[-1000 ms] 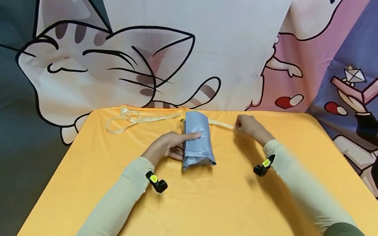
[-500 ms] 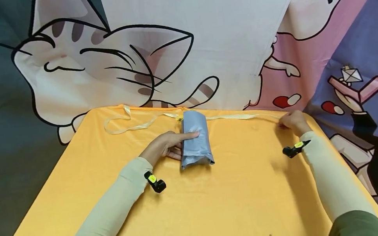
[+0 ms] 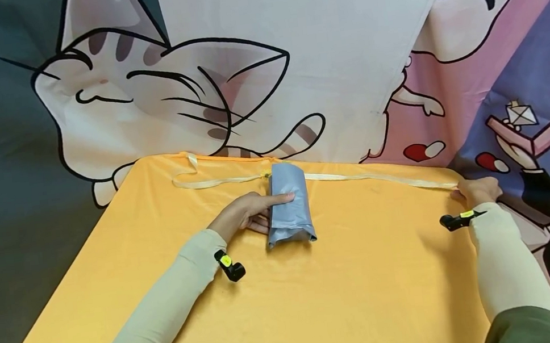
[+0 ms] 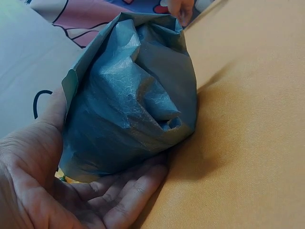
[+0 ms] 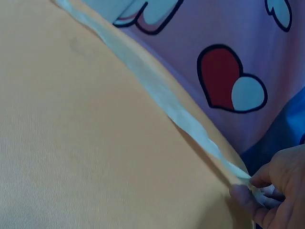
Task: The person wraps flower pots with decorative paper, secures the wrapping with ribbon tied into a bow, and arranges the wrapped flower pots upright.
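Note:
A blue-grey plastic package [image 3: 291, 212], folded over and open-looking at its near end, lies near the far edge of the table. My left hand [image 3: 246, 212] grips its left side, thumb on top and fingers underneath; the left wrist view shows the crumpled end of the package [image 4: 128, 90] between them. A pale cream ribbon [image 3: 384, 176] runs out from behind the package both ways. At the table's far right corner, my right hand [image 3: 480, 191] pinches the ribbon's right end. In the right wrist view the ribbon [image 5: 157, 90] stretches out along the table edge to the fingertips.
The left part of the ribbon [image 3: 214, 183] lies loosely bent by the back edge. A yellow cloth [image 3: 322, 303] covers the table. Right behind it hangs a printed cartoon backdrop [image 3: 341, 43]. Something small and yellow [image 3: 266, 173] sits at the package's far left side.
My right hand has moved right to the table corner, drawing the ribbon out with it. The ribbon's loop at left has shrunk and straightened. My left hand and the package have stayed put.

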A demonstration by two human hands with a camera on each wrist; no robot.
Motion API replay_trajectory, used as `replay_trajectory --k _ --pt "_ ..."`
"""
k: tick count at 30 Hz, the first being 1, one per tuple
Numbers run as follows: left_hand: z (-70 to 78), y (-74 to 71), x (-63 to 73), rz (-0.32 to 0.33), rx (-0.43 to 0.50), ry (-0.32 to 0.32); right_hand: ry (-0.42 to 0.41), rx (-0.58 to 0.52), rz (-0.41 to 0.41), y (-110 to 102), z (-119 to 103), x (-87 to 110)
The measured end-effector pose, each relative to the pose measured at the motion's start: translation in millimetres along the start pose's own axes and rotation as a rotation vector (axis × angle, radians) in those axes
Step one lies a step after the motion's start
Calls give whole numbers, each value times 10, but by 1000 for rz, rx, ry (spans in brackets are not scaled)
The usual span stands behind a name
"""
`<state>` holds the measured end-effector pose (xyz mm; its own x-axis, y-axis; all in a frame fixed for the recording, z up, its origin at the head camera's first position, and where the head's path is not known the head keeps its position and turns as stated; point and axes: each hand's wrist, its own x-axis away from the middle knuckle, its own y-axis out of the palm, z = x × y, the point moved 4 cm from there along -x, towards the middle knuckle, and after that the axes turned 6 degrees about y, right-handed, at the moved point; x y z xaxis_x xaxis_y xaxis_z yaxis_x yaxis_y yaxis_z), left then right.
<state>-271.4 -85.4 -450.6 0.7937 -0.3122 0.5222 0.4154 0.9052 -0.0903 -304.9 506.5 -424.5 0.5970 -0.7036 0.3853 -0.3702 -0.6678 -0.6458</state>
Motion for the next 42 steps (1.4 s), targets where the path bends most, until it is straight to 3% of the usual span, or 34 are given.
replay_trajectory --k 1,3,5,8,10,12,14,16,18,22,25,28,33,42 --pt "2 2 -1 1 -2 1 -3 1 -3 -2 18 -14" --pt "6 5 -4 2 -4 2 -26 108 -24 13 14 0" --pt "8 5 -7 3 -4 3 -73 316 -47 61 -24 43" --pt "13 -8 11 8 -5 3 -231 559 -38 242 -149 211" --pt "21 -21 32 10 -8 4 -372 564 -18 450 -243 415" --pt "29 -33 53 7 -11 5 -538 498 -19 694 -333 734" --pt "33 -44 61 2 -12 6 -672 424 -98 973 -402 1129" --pt "35 -54 64 0 -5 11 -727 352 -262 1263 -444 1530" --pt "43 -64 68 2 3 23 -710 276 -481 1540 -474 1903" --pt "56 -69 68 2 14 47 -553 169 -855 1969 -523 2484" --pt "57 -56 60 -6 22 61 -487 180 -997 2161 -562 2756" --pt "54 -39 53 -9 23 70 -466 224 -1047 2273 -595 2901" --pt "45 0 49 -23 1 78 -411 251 -1058 2338 -609 2974" --pt "86 54 112 -65 1 125 -353 160 -1146 2349 -555 3040"
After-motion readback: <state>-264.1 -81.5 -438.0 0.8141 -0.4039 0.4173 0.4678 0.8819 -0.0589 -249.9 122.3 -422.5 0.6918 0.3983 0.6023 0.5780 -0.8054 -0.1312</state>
